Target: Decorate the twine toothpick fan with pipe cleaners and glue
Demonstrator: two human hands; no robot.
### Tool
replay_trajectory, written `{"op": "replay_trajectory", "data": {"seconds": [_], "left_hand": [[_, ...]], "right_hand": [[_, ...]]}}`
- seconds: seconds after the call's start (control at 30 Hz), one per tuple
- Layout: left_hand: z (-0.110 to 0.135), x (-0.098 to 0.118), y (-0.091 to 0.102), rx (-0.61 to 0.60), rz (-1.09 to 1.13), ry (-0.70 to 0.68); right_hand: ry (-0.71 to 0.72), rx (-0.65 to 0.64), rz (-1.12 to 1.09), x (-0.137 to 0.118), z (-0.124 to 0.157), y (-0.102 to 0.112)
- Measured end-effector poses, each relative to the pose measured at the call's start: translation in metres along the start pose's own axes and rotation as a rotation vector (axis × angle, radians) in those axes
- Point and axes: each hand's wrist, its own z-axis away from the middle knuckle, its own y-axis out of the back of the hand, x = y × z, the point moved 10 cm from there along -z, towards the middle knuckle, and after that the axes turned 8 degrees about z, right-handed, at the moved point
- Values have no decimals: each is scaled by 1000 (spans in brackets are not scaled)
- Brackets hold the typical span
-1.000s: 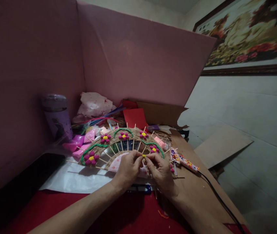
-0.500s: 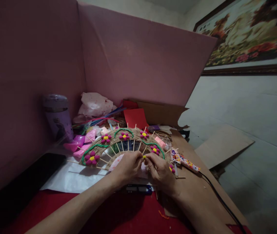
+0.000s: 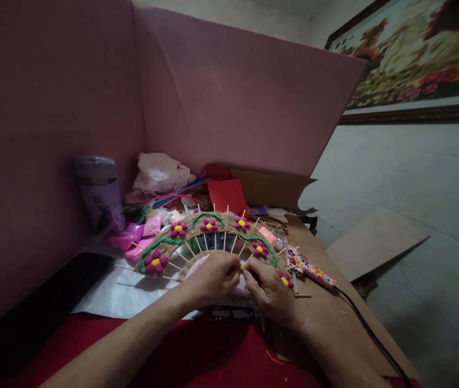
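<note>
The left hand (image 3: 214, 278) and the right hand (image 3: 270, 288) meet over the middle of the tabletop (image 3: 350, 310), both with fingers curled in, closed on a yellow bit (image 3: 242, 267) gripped between their fingertips (most of it is hidden by them). Below and beyond them lies the fan (image 3: 235, 227), an arch of twine woven across thin sticks, its curve towards the tabletop's far edge and its left part over a white sheet (image 3: 108, 299). Pink flowers (image 3: 259, 249) with yellow centres sit along the twine, and green strips (image 3: 159, 243) wind between some of them. A blue tool (image 3: 231, 312) lies partly hidden under the hands, and red cloth (image 3: 92, 345) covers the near side. Towards the right edge rests a patterned glue gun (image 3: 313, 271), its black cord (image 3: 369, 328) running along that edge to the near right. A purple cup (image 3: 102, 196) stands near the far left corner, with pink packets (image 3: 130, 237) just beside it and a dotted bag (image 3: 160, 173) behind them. Along the far edge a red card (image 3: 227, 195) leans before brown cardboard (image 3: 268, 189); at the left lies a black slab (image 3: 51, 291).
</note>
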Motion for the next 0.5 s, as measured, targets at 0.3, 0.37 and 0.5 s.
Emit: {"op": "replay_trajectory", "data": {"seconds": [0.3, 0.37, 0.5], "left_hand": [[3, -4, -7, 41, -4, -11], [4, -4, -8, 60, -18, -7], [5, 1, -2, 121, 34, -9]], "right_hand": [[-11, 93, 34, -4, 6, -2], [-20, 115, 37, -4, 8, -2], [-110, 153, -68, 6, 7, 3]]}}
